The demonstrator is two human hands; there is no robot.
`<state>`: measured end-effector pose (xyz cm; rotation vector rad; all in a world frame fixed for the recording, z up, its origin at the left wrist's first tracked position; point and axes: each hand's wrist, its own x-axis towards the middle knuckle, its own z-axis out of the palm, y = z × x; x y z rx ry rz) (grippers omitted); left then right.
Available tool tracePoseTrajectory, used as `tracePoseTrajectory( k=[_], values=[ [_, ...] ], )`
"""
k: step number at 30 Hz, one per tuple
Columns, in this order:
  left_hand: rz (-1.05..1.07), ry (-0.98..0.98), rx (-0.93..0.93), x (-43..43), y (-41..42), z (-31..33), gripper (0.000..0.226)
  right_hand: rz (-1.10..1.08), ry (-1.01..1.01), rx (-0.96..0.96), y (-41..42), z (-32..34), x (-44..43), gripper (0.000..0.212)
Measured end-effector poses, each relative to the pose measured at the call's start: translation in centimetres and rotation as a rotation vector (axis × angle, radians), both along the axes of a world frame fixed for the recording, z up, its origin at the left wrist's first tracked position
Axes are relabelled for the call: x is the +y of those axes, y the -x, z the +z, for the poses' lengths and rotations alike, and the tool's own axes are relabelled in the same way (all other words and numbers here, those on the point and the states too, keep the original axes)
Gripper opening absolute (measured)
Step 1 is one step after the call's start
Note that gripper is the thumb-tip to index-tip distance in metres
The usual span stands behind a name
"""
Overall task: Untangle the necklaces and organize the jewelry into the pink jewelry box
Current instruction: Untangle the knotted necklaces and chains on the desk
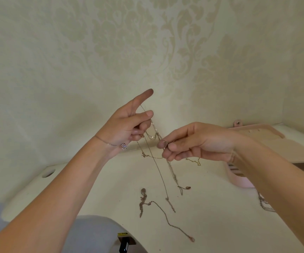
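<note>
Both hands are raised above the white table (211,207) with a tangle of thin gold necklaces (154,136) strung between them. My left hand (127,126) has its index finger straight, and its thumb and curled fingers hold the chains. My right hand (197,141) pinches a small pendant or clasp at its fingertips. Long chain ends hang down to the table. Another necklace (163,214) lies loose on the table below. The pink jewelry box (268,143) stands open at the right, partly hidden by my right forearm.
A short gold chain (195,161) lies on the table under my right hand. More chain (264,203) shows beside my right forearm. The table has a round hole (47,174) at its left back. A patterned wall rises close behind.
</note>
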<state>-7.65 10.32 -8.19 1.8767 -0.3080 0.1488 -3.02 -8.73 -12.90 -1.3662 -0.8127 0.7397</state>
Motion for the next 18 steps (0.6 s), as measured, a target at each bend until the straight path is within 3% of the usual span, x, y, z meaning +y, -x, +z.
tracePoseTrajectory(
  k=[6,12,15,18],
  values=[
    [-0.032,-0.017,0.020,-0.7,0.3,0.6,0.047,0.055,-0.038,-0.012,0.8,0.5,0.4,0.020],
    [-0.064,-0.032,0.037,-1.0,0.6,1.0,0.047,-0.024,-0.079,0.023,1.3,0.9,0.8,0.017],
    [-0.043,-0.042,0.038,-1.2,0.7,1.2,0.047,-0.063,-0.086,-0.060,1.5,1.0,0.8,0.025],
    [-0.045,-0.045,0.041,-1.2,0.8,1.3,0.046,-0.174,-0.096,-0.155,1.8,1.3,0.8,0.013]
  ],
)
